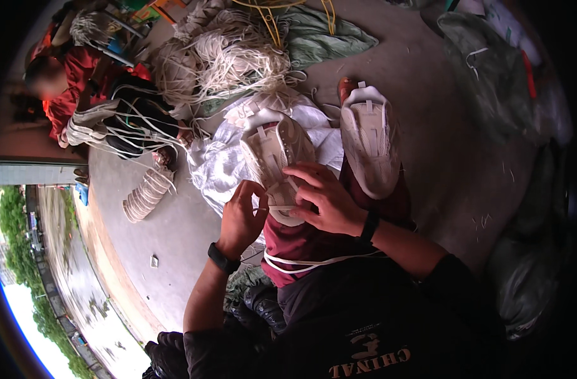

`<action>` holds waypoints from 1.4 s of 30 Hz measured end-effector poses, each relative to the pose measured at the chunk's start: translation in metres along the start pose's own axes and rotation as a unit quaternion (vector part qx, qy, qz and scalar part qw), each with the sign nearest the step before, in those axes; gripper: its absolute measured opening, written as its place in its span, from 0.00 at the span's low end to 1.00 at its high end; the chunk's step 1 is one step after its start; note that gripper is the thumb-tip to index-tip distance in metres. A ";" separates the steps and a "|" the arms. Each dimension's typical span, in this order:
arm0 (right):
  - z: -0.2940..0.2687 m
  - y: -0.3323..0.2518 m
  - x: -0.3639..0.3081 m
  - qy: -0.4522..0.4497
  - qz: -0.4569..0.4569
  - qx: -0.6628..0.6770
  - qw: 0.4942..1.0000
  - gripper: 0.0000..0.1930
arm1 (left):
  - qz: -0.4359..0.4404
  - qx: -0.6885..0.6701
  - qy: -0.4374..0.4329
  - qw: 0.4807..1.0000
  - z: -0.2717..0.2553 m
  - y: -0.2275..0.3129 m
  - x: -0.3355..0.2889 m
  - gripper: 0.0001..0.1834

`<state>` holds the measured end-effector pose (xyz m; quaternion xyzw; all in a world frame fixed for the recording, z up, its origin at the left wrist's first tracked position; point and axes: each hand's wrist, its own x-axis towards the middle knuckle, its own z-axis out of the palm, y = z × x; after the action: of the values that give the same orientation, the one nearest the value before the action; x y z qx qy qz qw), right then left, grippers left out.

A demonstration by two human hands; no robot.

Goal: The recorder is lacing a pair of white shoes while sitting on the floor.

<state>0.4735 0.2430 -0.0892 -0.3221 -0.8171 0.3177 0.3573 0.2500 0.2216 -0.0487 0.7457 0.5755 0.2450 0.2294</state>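
So there's loose white cord (pixel 310 263) draped over my lap, I figure so it stays handy and off the floor (pixel 143 252). Just past it my left hand (pixel 243 215) has thumb and finger pinched on a thin lace (pixel 282 208) at the front of a pale shoe (pixel 279 164). My right hand (pixel 329 202) is curled over the other side of that shoe, likely steadying it, though my fingertips are too shadowed to tell if they've got lace as well. The shoe sits on my left leg, toe toward me, which seems to put the lacing right where both hands meet. Its lookalike, a second shoe (pixel 369 142), is lying along my right leg, probably parked there to be within reach. Beyond my knees there's a crumpled white sack (pixel 219 161), then a big tangled heap of pale cords (pixel 231 63). Off to the left, a co-worker in red (pixel 80 76) has strands trailing across their lap too.
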 end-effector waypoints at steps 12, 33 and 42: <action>0.001 -0.008 0.005 0.040 -0.007 -0.012 0.999 0.12 | -0.072 0.044 -0.058 0.995 -0.029 -0.023 -0.015 0.10; 0.012 -0.016 0.005 0.069 0.048 -0.037 0.996 0.44 | -0.212 0.123 -0.022 0.969 -0.075 -0.074 -0.085 0.07; 0.026 -0.001 0.003 0.064 0.086 -0.024 0.994 0.57 | -0.264 0.040 -0.064 0.962 -0.043 -0.066 -0.099 0.13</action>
<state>0.4509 0.2370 -0.1018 -0.4194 -0.7693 0.3064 0.3720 0.1518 0.1440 -0.0665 0.5900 0.7454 0.1043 0.2923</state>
